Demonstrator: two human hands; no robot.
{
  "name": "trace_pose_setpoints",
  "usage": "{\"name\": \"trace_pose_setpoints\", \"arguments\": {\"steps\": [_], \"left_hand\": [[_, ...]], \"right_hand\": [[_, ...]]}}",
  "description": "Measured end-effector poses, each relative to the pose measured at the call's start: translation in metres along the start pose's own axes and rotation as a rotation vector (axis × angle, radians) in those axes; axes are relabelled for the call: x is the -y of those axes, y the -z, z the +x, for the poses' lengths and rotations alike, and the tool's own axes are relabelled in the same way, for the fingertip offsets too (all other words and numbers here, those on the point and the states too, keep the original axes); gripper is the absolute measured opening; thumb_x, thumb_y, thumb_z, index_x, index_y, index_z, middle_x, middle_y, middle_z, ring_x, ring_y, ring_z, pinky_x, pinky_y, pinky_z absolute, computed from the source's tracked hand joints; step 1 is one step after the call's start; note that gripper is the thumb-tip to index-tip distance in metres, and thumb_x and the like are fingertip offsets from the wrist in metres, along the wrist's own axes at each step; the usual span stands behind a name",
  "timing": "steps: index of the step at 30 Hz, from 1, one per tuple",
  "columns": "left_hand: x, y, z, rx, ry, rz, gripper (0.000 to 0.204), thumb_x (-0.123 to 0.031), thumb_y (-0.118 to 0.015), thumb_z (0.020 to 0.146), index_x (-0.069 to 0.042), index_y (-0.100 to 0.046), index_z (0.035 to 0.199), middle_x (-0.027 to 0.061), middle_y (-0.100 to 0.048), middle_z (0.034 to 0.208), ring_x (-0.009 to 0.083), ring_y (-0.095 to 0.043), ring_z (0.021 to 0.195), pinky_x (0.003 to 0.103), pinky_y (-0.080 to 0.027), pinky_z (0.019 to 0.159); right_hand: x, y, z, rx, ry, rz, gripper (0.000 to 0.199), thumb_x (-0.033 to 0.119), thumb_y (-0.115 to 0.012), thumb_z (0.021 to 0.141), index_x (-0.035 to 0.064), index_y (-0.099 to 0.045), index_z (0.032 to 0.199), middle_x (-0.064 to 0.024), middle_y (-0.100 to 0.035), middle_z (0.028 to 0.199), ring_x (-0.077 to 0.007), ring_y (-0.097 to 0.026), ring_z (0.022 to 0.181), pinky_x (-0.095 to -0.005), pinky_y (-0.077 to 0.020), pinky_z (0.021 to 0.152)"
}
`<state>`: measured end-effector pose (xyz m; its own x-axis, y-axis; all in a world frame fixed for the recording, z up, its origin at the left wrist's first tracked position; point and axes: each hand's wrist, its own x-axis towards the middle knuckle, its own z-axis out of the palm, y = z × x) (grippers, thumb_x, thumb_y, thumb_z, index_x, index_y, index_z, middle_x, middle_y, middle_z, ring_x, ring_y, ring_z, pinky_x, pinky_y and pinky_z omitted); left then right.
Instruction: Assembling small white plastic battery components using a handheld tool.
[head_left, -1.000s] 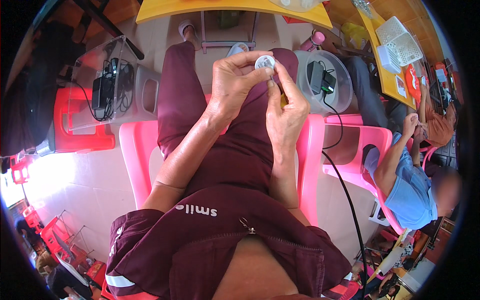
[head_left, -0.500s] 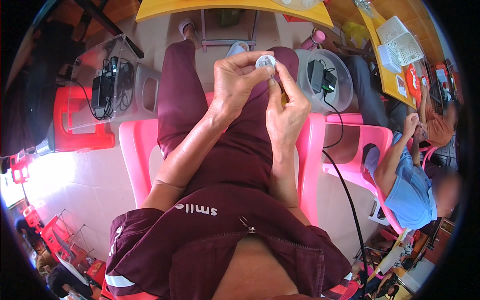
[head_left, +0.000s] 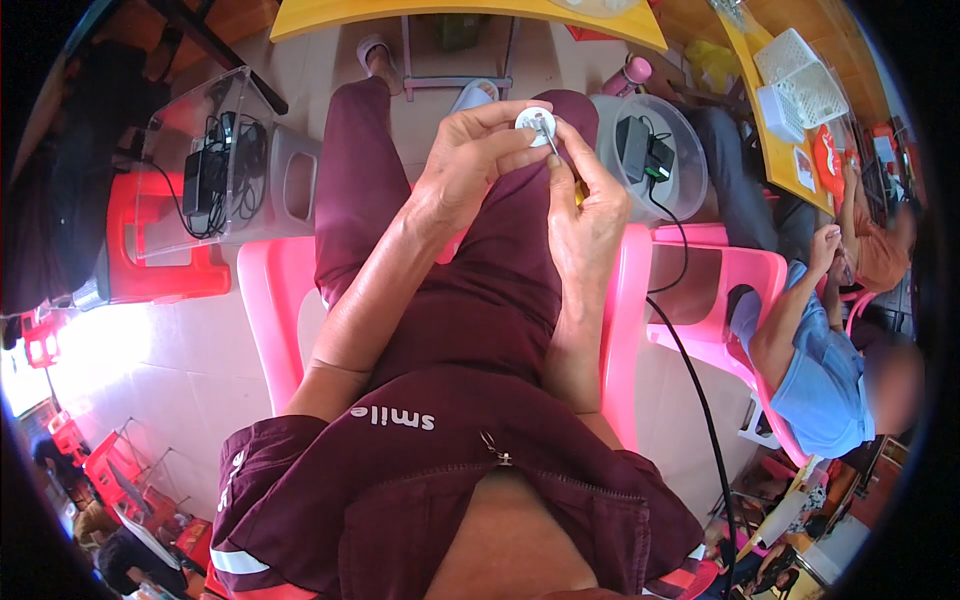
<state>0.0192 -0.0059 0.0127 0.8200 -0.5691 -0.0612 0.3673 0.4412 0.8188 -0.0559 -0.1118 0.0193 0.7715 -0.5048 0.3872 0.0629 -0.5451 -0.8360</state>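
Note:
Pinched between the thumb and fingers of my left hand [head_left: 466, 158] is a small white round plastic piece [head_left: 534, 117] with grey metal parts on its face. It is held up over my right thigh. My right hand [head_left: 588, 215] is closed around a thin screwdriver [head_left: 552, 145]; its metal shaft points up to the white piece, and a bit of yellow handle shows within the palm. The shaft's tip meets the metal parts or lies just in front of them; I cannot tell which. Fingers hide part of the white piece's rim.
Beside my right knee a clear round tub [head_left: 690, 190] holds black power adapters. A clear box [head_left: 160, 150] with cabled adapters stands at the left, near a red stool [head_left: 120, 240]. Ahead is a yellow table [head_left: 360, 17]. A person in blue [head_left: 815, 380] sits at the right.
The white piece has tilted, so more of its face and metal parts shows. My right hand has shifted slightly right and down, and more of the screwdriver shaft is visible.

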Motion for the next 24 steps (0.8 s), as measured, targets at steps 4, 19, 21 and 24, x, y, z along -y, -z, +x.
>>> {"name": "trace_pose_setpoints", "arguments": {"steps": [4, 19, 21, 24], "left_hand": [[-0.0076, -0.0003, -0.0015, 0.015, 0.069, -0.049, 0.030, -0.009, -0.049, 0.092, 0.003, -0.056, 0.118, 0.0115, -0.063, 0.106, 0.0171, -0.064, 0.093, 0.029, -0.053, 0.085], [-0.0032, 0.0006, -0.0016, 0.039, 0.031, 0.005, 0.030, -0.013, -0.044, 0.096, 0.003, -0.054, 0.120, 0.0099, -0.064, 0.104, 0.0169, -0.066, 0.089, 0.029, -0.055, 0.082], [-0.0029, -0.0004, -0.0017, 0.031, 0.016, 0.029, 0.030, -0.012, -0.044, 0.096, 0.003, -0.054, 0.119, 0.0099, -0.064, 0.104, 0.0168, -0.066, 0.088, 0.029, -0.055, 0.082], [-0.0023, -0.0005, -0.0012, 0.013, 0.014, 0.058, 0.029, -0.011, -0.045, 0.096, 0.003, -0.055, 0.118, 0.0101, -0.064, 0.103, 0.0161, -0.066, 0.086, 0.028, -0.055, 0.080]], "right_hand": [[0.0085, 0.0022, -0.0001, 0.017, -0.035, -0.037, 0.028, 0.003, -0.061, 0.081, 0.0073, -0.065, 0.108, -0.0153, -0.067, 0.092, -0.0288, -0.066, 0.079, -0.0339, -0.0500, 0.069], [0.0052, -0.0009, -0.0014, -0.033, 0.029, -0.120, 0.026, 0.006, -0.063, 0.080, 0.0083, -0.066, 0.106, -0.0140, -0.066, 0.081, -0.0292, -0.063, 0.067, -0.0369, -0.0476, 0.059], [0.0050, -0.0004, -0.0012, -0.032, 0.048, -0.132, 0.025, 0.006, -0.063, 0.080, 0.0075, -0.066, 0.105, -0.0140, -0.066, 0.081, -0.0293, -0.063, 0.067, -0.0373, -0.0476, 0.059], [0.0104, 0.0005, -0.0009, -0.022, 0.043, -0.166, 0.025, 0.006, -0.063, 0.080, 0.0073, -0.066, 0.104, -0.0137, -0.066, 0.080, -0.0300, -0.063, 0.067, -0.0377, -0.0477, 0.059]]}}
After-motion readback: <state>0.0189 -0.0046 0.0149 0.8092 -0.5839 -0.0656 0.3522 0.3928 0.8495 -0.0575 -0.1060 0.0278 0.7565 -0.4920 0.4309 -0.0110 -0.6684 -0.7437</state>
